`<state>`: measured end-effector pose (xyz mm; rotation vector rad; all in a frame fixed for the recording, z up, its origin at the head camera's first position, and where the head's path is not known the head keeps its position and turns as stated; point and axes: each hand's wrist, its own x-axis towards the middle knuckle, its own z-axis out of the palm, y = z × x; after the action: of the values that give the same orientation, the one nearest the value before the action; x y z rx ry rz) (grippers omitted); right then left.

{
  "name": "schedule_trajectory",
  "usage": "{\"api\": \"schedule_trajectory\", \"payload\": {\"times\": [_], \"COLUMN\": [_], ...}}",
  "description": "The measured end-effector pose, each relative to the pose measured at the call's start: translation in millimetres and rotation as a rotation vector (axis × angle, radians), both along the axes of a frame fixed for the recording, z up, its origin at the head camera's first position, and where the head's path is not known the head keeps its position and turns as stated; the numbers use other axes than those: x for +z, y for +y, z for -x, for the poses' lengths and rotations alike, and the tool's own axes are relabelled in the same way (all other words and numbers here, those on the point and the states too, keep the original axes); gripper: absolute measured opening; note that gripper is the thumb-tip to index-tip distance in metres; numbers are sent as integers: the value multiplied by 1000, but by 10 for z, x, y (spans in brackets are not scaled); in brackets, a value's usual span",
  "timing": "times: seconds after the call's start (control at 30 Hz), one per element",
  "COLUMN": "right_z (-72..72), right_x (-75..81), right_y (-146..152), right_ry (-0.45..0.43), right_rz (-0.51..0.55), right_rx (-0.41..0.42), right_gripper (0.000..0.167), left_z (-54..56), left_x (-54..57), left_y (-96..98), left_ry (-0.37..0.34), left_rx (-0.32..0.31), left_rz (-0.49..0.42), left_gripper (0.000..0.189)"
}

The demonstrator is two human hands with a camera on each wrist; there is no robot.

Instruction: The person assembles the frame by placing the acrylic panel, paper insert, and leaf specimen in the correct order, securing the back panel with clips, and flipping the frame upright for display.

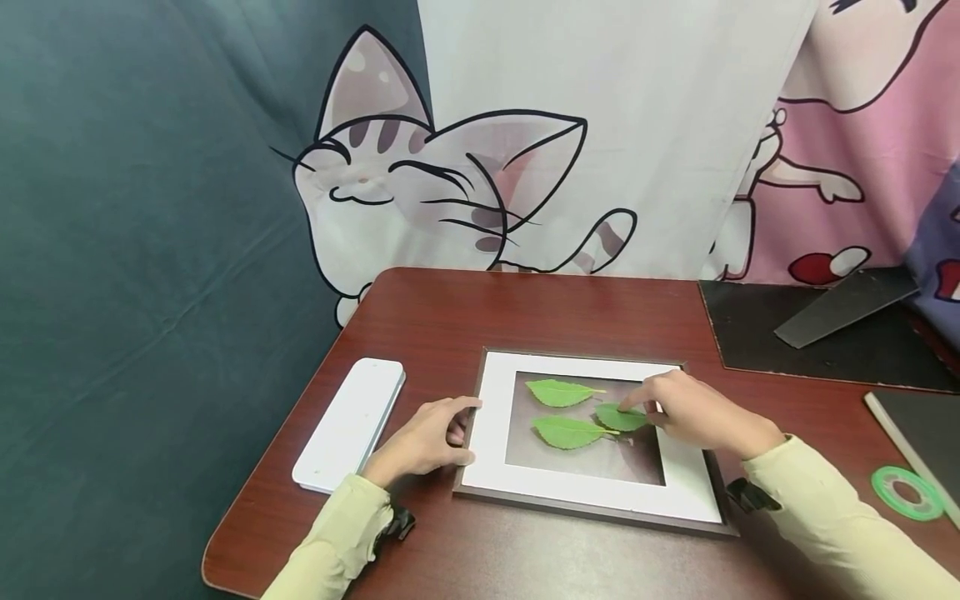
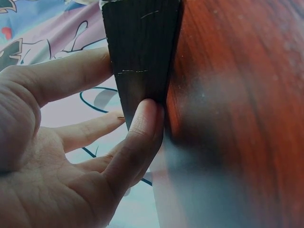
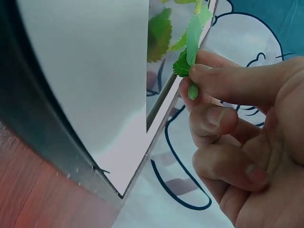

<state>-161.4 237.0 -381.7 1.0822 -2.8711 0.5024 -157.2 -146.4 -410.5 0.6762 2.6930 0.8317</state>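
Note:
A picture frame [image 1: 592,500] with a dark border and a white mat lies on the table. Over its grey middle lie two green leaves, an upper leaf [image 1: 558,392] and a lower leaf [image 1: 567,432]. My right hand [image 1: 690,412] pinches a third leaf [image 1: 609,414] near its stem, between thumb and index finger, close over the grey panel; the stem end pokes out below the thumb in the right wrist view. At the frame's left side, my left hand [image 1: 427,437] holds the border, its fingers against the dark side edge [image 2: 140,52] in the left wrist view.
Left of the frame lies a white oblong case [image 1: 352,421]. To the right are a roll of green tape [image 1: 907,493], a dark board with a pale edge [image 1: 918,433] and a black mat [image 1: 738,321] bearing a dark strip [image 1: 847,308]. A printed cloth [image 1: 637,125] hangs behind.

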Motion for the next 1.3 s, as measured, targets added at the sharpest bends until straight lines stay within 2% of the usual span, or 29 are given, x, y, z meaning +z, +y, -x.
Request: {"api": "schedule_trajectory", "payload": {"times": [0.47, 0.9, 1.3], "right_z": [124, 123, 112], "right_x": [-60, -72, -63], "right_y": [-90, -106, -67], "right_ry": [-46, -70, -38], "right_rz": [2, -1, 16], "right_rx": [52, 49, 8], "right_gripper": [50, 43, 42], "left_z": [-6, 5, 8], "left_x": [10, 1, -4], "left_y": [-3, -2, 1], "left_ry": [-3, 4, -9], "left_rx": [7, 4, 9], "left_rz": [-13, -6, -12], "left_gripper": [69, 69, 69]}}
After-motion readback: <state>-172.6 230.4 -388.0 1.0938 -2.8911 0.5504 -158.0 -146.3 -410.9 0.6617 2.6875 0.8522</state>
